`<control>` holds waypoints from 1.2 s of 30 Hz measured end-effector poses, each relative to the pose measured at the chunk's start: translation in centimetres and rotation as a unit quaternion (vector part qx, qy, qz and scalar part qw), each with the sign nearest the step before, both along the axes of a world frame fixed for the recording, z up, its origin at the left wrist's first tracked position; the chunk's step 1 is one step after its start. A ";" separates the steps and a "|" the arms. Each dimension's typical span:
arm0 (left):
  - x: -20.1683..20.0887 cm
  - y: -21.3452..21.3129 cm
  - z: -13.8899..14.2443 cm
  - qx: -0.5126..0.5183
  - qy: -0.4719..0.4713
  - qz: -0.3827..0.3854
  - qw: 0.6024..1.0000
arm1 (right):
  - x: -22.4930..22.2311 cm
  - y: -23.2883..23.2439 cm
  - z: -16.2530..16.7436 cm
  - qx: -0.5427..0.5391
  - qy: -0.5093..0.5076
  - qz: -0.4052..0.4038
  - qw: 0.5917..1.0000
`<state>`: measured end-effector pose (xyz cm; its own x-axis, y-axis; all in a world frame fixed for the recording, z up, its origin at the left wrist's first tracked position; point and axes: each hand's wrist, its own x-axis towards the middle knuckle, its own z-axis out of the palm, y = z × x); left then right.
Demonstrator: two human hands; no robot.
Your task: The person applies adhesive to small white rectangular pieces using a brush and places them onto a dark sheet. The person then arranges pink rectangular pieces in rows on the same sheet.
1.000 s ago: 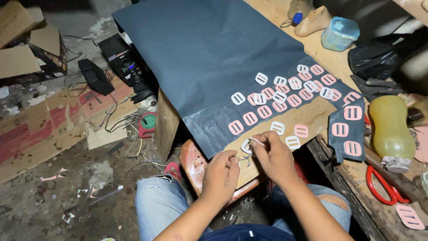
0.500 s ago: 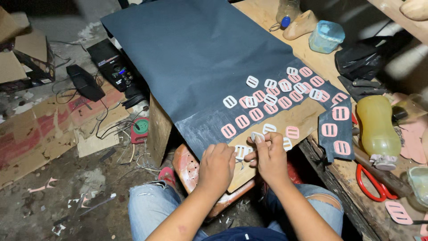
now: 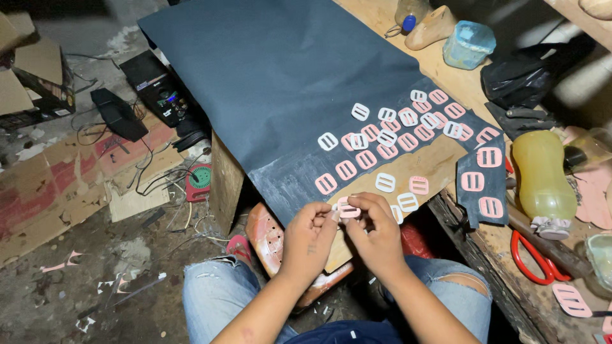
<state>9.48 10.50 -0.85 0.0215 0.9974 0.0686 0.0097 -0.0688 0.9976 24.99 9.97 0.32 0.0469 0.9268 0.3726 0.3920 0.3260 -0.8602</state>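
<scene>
1. Left hand [image 3: 308,237] was raised palm-inward, fingers curled, thumb and forefinger tips pinched together at the upper right of the fist.
2. Right hand [image 3: 377,230] sat just beside it, knuckles up, fingers bent inward toward the left fingertips.
3. Fingertips of both hands met, apparently touching; contact partly hidden.
4. Both forearms were bare, rising from the lower frame and converging at the wrists.

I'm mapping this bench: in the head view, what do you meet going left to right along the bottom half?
Red round thing on the floor → left hand → right hand → dark scrap bearing three pink buckle pieces → yellow bottle.
</scene>
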 end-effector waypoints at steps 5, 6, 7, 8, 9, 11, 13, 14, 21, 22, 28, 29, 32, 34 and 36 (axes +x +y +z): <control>-0.7 1.0 -0.8 -0.091 -0.187 0.018 0.978 | -1.6 -0.8 1.6 0.044 -0.035 0.056 0.997; -1.3 1.3 -0.7 -0.094 -0.171 0.034 0.980 | -1.7 -0.9 2.0 0.069 -0.069 0.054 0.994; -2.0 1.7 -0.5 -0.098 -0.154 0.049 0.982 | -1.6 -0.9 2.2 0.094 -0.103 0.051 0.989; -2.9 2.0 -0.2 -0.092 -0.061 0.066 0.992 | -1.5 -0.8 2.5 0.087 -0.156 0.038 0.983; -3.9 2.5 0.1 -0.086 0.031 0.080 0.993 | -1.2 -0.6 2.7 0.079 -0.208 0.024 0.975; -5.6 3.8 0.5 -0.072 0.150 0.082 0.983 | -0.7 -0.4 2.8 0.069 -0.267 0.015 0.961; -6.4 5.4 0.6 -0.056 0.202 0.056 0.976 | -0.3 -0.2 2.6 0.065 -0.282 0.022 0.957; -6.6 6.0 0.5 -0.054 0.207 0.042 0.976 | -0.1 -0.2 2.5 0.054 -0.285 0.016 0.957; -6.9 9.3 -0.3 -0.131 0.188 -0.051 0.972 | 1.0 -0.7 1.2 0.071 -0.274 0.003 0.959; -6.9 9.4 -0.2 -0.136 0.190 -0.058 0.971 | 1.0 -0.7 1.1 0.070 -0.273 0.002 0.960; -6.3 9.3 1.0 -0.143 0.260 -0.040 0.954 | 0.9 -0.4 1.0 0.070 -0.273 -0.014 0.959; -6.2 9.2 1.2 -0.144 0.266 -0.036 0.953 | 0.9 -0.5 1.0 0.071 -0.271 -0.013 0.960; -6.0 8.9 1.9 -0.136 0.285 -0.027 0.949 | 0.9 -0.5 1.1 0.073 -0.266 -0.011 0.961; -6.0 8.7 2.2 -0.117 0.297 -0.022 0.947 | 0.8 -0.5 1.2 0.075 -0.262 -0.010 0.962; -6.0 8.7 2.3 -0.149 0.283 -0.028 0.947 | 0.7 -0.5 1.2 0.075 -0.259 -0.010 0.963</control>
